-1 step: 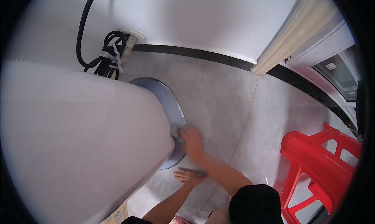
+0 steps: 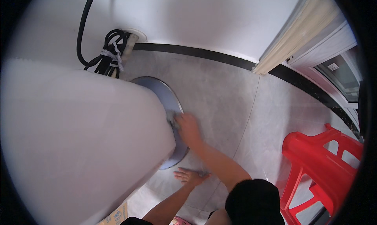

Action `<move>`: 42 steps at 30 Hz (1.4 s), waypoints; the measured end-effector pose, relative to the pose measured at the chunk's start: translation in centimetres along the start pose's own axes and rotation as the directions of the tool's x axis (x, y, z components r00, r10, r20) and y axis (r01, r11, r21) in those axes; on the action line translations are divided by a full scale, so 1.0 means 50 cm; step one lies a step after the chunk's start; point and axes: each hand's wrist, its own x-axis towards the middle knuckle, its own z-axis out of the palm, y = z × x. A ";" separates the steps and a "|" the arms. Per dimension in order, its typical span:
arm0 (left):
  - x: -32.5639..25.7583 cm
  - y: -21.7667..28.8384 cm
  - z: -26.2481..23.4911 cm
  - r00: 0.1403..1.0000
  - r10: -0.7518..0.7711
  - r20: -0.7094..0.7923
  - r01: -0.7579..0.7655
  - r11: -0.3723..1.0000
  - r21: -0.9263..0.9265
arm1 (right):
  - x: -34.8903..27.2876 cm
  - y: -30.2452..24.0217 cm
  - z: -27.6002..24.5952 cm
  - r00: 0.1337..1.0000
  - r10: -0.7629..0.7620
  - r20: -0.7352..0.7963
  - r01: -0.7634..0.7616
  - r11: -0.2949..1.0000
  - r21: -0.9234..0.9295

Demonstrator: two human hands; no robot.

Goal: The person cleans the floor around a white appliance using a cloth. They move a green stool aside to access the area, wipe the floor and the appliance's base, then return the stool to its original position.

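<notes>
Well, the right hand had its fingers bent onto a grey cloth and seemed to grip it, though both were blurry. The cloth was on the round blue-grey base, between its right edge and the side of the big white casing. The left hand held nothing; its fingers were spread out, and it looked to be resting on the grey floor, just outside the base's near edge.

Some things could have gone wrong. The gap by the casing was small, so the right knuckles could have bumped it, or the cloth could have got stuck under its side. The base's thin rim could have scraped the fingers if they pushed too hard. If the left hand was holding the person up, it could have slid, because the floor looked smooth. A long reach to the base's far edge could have caught the tied black cables by the wall.

Compared with the earlier frame, the right hand and the cloth had gone a little way along the base's right edge, toward the wall. The left hand and the red plastic stool had stayed put.
</notes>
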 end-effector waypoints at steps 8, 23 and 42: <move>0.003 0.028 0.003 0.998 -0.052 -0.033 0.053 0.998 0.037 | 0.127 0.025 0.055 0.981 0.045 -0.191 -0.051 0.998 -0.026; 0.014 0.018 0.005 1.000 0.007 -0.024 -0.007 0.999 0.035 | 0.128 -0.019 0.013 0.950 0.308 0.053 -0.302 0.948 -0.099; -0.014 0.018 -0.008 0.999 -0.038 -0.020 0.040 0.994 0.099 | -0.060 0.023 -0.021 0.904 0.307 0.297 -0.411 0.815 0.408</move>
